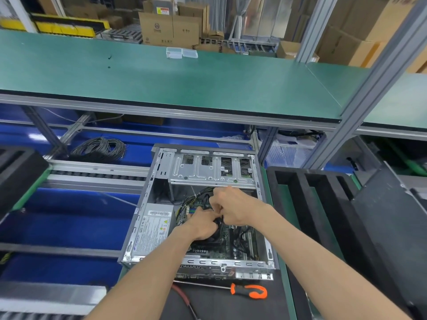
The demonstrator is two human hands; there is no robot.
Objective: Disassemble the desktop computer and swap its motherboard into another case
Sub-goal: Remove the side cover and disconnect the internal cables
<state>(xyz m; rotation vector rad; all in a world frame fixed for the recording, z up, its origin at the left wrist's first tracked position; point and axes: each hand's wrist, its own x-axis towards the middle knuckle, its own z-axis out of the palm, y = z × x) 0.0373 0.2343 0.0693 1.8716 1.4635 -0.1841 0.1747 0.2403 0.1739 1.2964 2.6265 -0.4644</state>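
An open grey desktop case (147, 192) lies on its side in front of me. Inside are a green motherboard (228, 241), a silver power supply (153, 229) at the left and a metal drive cage (208, 172) at the far end. Both hands are inside the case over the motherboard. My left hand (203, 224) has its fingers curled round a black cable or connector (217, 221). My right hand (233, 207) pinches the same black part from the right. The fingertips hide what exactly it is. A bundle of cables (198, 197) runs just beyond the hands.
An orange-and-black screwdriver (249, 291) lies on the dark mat in front of the case. Black foam trays (307, 204) stand at the right, another at the left (18, 172). A green shelf (184, 84) overhangs, carrying two clear plastic boxes (181, 53). Coiled grey cable (99, 147) lies behind.
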